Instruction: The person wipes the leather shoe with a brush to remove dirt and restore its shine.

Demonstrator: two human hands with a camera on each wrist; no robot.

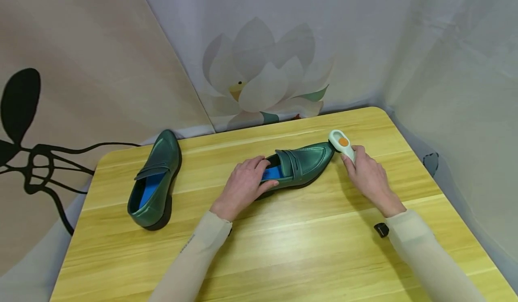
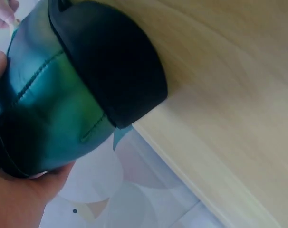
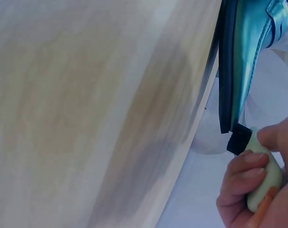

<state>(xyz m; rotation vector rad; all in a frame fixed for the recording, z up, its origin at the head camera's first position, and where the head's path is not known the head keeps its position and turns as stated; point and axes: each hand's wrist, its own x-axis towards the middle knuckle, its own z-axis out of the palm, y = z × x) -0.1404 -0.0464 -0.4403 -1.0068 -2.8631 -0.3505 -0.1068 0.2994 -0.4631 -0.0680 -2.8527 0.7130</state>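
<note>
A green loafer [image 1: 309,161] with a blue insole points its toe to the right. My left hand [image 1: 245,181] grips it around the heel and opening; in the left wrist view its dark heel block [image 2: 118,61] shows close over the table. My right hand [image 1: 370,176] holds a small shoe brush [image 1: 341,142] with a pale green handle and an orange button. In the right wrist view the black bristles [image 3: 239,138] meet the tip of the toe, with fingers and thumb wrapped about the handle.
The other green loafer [image 1: 162,167] stands on the left of the wooden table [image 1: 283,243], toe toward the back edge. Behind the table hangs a pale curtain [image 1: 344,41] with a printed flower; a black printed pattern [image 1: 36,158] is at the left.
</note>
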